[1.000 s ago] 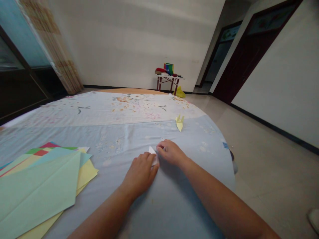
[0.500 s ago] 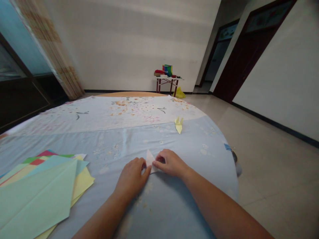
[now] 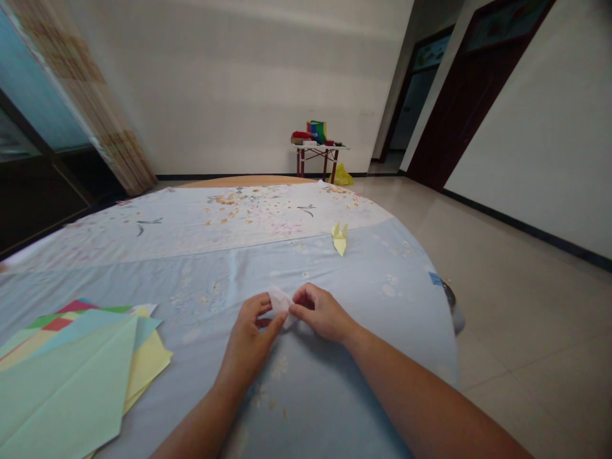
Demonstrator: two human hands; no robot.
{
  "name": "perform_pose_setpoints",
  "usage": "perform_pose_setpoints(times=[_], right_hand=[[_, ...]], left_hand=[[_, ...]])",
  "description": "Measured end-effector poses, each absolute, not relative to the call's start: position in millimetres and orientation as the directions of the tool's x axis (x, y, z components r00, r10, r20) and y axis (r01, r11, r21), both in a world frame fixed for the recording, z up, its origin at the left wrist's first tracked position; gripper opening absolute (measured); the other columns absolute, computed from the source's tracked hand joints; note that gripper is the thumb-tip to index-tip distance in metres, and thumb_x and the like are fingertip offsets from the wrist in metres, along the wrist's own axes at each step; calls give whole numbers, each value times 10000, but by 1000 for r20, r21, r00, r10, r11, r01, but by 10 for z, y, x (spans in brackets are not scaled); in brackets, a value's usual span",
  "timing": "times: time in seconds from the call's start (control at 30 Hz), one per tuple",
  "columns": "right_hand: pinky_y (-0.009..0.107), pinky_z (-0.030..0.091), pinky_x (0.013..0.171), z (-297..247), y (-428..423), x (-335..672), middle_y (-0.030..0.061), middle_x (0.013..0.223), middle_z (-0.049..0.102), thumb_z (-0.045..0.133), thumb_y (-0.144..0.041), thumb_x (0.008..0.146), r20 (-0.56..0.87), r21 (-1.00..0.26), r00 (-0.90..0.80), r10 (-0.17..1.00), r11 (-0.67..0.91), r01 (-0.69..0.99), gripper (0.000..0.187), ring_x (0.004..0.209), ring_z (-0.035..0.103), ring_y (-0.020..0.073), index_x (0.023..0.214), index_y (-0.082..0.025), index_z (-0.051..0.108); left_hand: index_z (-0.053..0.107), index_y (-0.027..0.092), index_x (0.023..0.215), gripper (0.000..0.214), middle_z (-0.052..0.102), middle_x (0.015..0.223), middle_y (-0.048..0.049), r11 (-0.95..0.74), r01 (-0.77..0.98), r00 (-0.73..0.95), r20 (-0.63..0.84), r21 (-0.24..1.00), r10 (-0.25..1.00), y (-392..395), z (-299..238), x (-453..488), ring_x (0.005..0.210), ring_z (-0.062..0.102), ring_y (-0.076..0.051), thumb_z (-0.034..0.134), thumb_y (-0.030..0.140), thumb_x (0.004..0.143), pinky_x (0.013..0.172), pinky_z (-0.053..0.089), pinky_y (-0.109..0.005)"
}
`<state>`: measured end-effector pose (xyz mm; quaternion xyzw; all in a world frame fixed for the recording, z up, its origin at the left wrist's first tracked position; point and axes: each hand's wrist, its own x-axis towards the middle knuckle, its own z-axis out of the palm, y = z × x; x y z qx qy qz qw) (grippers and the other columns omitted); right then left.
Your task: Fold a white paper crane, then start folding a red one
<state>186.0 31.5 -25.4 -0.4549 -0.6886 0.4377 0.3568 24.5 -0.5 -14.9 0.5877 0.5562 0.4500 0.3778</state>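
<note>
A small piece of folded white paper (image 3: 280,301) is held between both hands, just above the blue cloth. My left hand (image 3: 253,328) pinches its left side between thumb and fingers. On the other side, my right hand (image 3: 319,310) grips the paper's right edge with thumb and forefinger. Fingers cover part of the folds. Farther back on the cloth lies a yellow folded paper figure (image 3: 339,240) with two upright points, apart from both hands.
Coloured paper sheets (image 3: 71,376) lie in a loose pile at the left. A floral tablecloth (image 3: 201,217) covers the round table. Beyond it, a small side table (image 3: 318,148) with several items stands by the wall, a yellow bag (image 3: 342,175) beside it.
The white paper has turned from an upright point to a tilted position, leaning left and slightly lifted. The left hand's fingers have opened around it; the right hand has shifted slightly left.
</note>
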Motion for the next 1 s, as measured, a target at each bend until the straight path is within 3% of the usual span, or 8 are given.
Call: perform_pose_setpoints(times=[0.07,0.17,0.27,0.37,0.53,0.7,0.83,1.0], right_hand=[[212,374,578,-244,335,1848,-37,682,524,601,-306,733,61,-984,-301,952,108,142,180,596,472,87,795,-168,503],[216,381,594,-197,346,1848,-33,686,535,644,-340,691,25,-996,-283,959,-2,-93,243,600,485,87,790,-167,504],[210,377,581,-169,349,1865,-27,689,553,675,-369,662,17,-980,-284,959,-41,-194,286,593,485,83,796,-163,528],[212,385,582,-191,360,1874,-27,671,559,694,-372,647,32,-976,-278,960,-29,-214,301,583,488,81,791,-157,540],[230,411,629,-235,357,1853,-17,701,575,680,-353,670,63,-991,-248,967,31,-134,264,634,522,97,788,-155,551],[240,418,631,-193,304,1850,-7,711,589,642,-349,710,104,-991,-210,972,120,66,223,627,519,99,796,-152,581],[239,420,623,-176,292,1859,8,734,615,625,-356,728,157,-959,-179,971,193,207,220,628,524,103,807,-150,613],[237,428,620,-207,316,1863,14,740,625,624,-336,732,201,-940,-140,970,231,250,196,644,542,111,809,-156,624]], left_hand=[[450,180,1107,505,558,1109,-94,-32,160,-107,50,987,993,-2,-125,255,919,609,-198,636,386,685,752,520,-345],[414,181,1156,511,499,1212,-120,32,-15,-162,-34,999,986,-21,-61,269,910,609,-185,588,409,732,712,522,-313],[467,143,1144,474,591,1081,-130,143,-144,-2,-144,979,990,-59,9,294,882,618,-215,524,432,772,611,509,-285],[575,122,1030,416,659,916,-105,215,-153,154,-192,964,969,-82,23,320,796,634,-210,597,407,728,584,496,-265],[628,147,949,338,680,871,-58,217,-178,98,-202,960,974,-45,-98,305,740,645,-170,672,354,686,601,500,-227],[614,152,959,336,680,897,-48,193,-229,27,-191,954,981,-6,-168,279,751,652,-164,670,343,690,602,515,-218],[607,148,968,339,677,933,-57,197,-220,63,-187,955,980,-14,-147,303,796,654,-173,669,339,694,600,516,-209],[607,154,985,353,687,923,-61,198,-198,105,-181,960,978,-36,-118,319,870,645,-193,679,325,686,662,525,-236]])
